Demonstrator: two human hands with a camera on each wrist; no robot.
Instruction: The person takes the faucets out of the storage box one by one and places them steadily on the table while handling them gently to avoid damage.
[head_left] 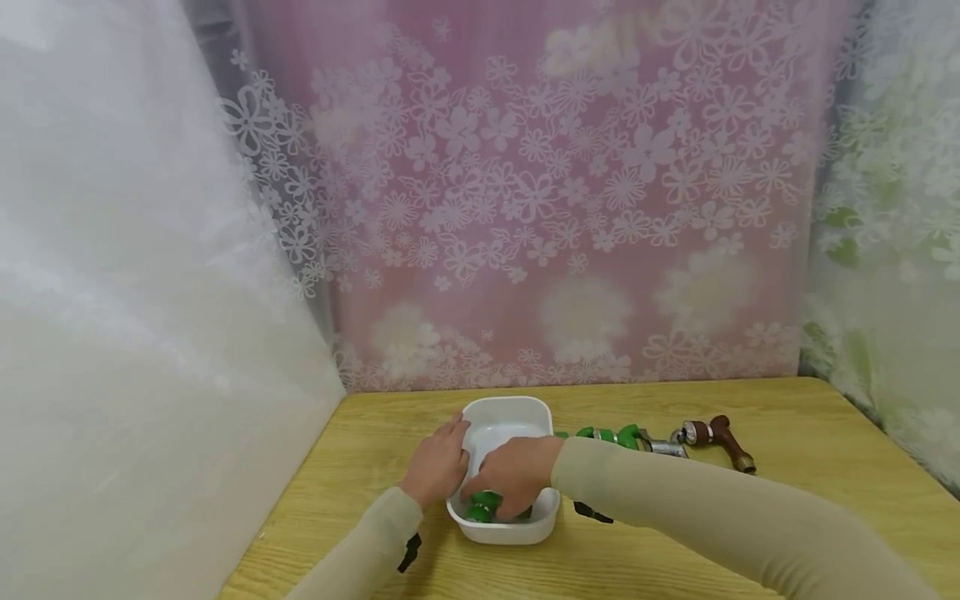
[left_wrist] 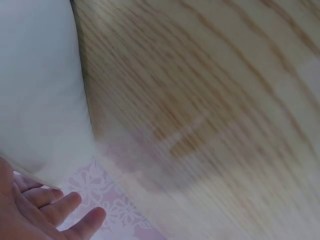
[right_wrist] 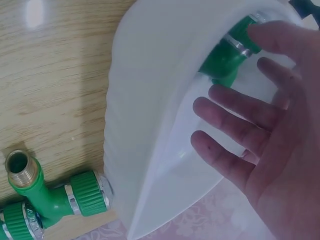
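Note:
A white plastic basin [head_left: 513,533] stands on the wooden table. Along its left rim lies my left hand [head_left: 437,463], fingers extended; in the left wrist view these fingers [left_wrist: 70,205] are spread loosely beside the basin wall. My right hand [head_left: 519,472] reaches down into the basin over a green tap-like valve fitting [head_left: 482,507]. In the right wrist view, the thumb is at the green fitting [right_wrist: 227,55] while the other fingers [right_wrist: 220,155] stay loosely straight. Part of the fitting is hidden by the hand and basin wall.
Right of the basin lie another green fitting [right_wrist: 55,200] with a brass threaded end, a silver metal piece [head_left: 666,448] and a brown tap [head_left: 722,435]. A pink flowered curtain [head_left: 525,208] hangs behind the table; a white sheet [head_left: 150,292] hangs at the left.

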